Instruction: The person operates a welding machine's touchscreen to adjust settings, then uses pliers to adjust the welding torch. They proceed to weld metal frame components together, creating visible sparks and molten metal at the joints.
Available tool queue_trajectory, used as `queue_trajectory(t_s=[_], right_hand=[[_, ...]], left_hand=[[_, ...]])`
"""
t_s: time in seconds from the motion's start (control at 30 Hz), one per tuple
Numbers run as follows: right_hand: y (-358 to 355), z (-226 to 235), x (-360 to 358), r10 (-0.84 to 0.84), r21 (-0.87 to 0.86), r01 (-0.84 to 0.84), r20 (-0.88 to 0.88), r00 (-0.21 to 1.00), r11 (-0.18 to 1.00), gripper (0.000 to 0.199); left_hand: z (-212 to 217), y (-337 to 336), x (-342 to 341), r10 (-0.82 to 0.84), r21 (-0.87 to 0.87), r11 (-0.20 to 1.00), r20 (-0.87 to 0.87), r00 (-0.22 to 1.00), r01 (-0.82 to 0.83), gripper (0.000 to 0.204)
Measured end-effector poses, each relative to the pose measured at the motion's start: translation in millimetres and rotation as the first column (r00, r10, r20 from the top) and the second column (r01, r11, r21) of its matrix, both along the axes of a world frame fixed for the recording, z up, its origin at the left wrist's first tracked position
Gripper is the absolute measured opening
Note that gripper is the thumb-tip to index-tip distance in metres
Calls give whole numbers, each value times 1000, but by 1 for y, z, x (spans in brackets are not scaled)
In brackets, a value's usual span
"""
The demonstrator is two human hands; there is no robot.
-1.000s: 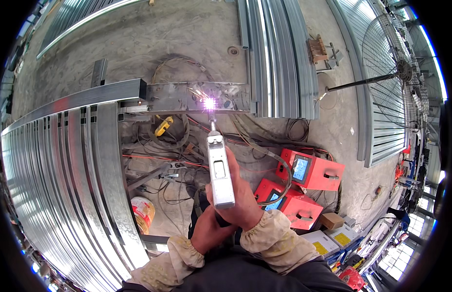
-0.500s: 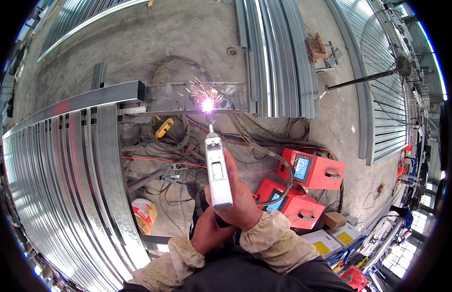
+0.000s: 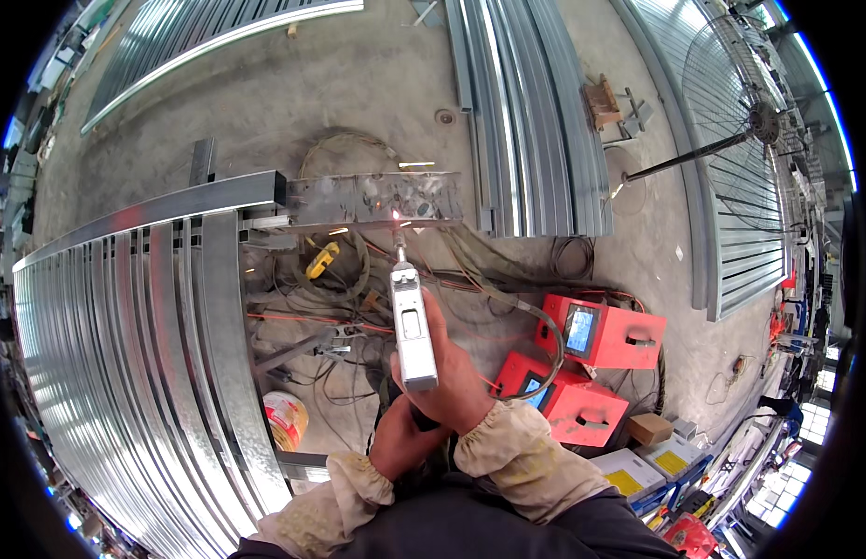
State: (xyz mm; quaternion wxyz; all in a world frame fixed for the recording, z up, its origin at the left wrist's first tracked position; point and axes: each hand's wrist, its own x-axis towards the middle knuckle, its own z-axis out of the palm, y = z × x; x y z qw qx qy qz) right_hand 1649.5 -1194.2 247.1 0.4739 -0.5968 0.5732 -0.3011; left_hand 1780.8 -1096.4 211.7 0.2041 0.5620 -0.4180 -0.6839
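A silver handheld welding gun [image 3: 414,354] is held in front of me, its narrow nozzle [image 3: 399,244] pointing away. My right hand [image 3: 459,384] is closed round the gun from the right side. Below it, my left hand [image 3: 401,442] is wrapped about the lower black part of the gun; the bodies of both hands partly hide that grip. The nozzle tip meets the near edge of a scuffed flat metal bar [image 3: 344,199], where a small reddish spot glows. A few bright spark streaks fly around it.
A frame of metal tubes [image 3: 205,307] fills the left. Long metal profiles [image 3: 536,121] lie at the far right of the bar. Two red machines [image 3: 615,333] stand right, with cables between. A yellow tool [image 3: 323,260], a bucket [image 3: 286,419] and a large fan [image 3: 759,121] are around.
The bright white-violet flare and spray of sparks at the nozzle have shrunk to a small red glow with few streaks. Both hands keep their hold on the gun; the view has shifted slightly.
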Motion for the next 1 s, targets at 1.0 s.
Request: queue_trajectory(t_s=[1.0], right_hand=[[4, -6, 6, 57, 44, -59, 48, 997, 997, 120]], left_hand=[[-21, 16, 2, 79, -34, 996, -3, 997, -79, 58]])
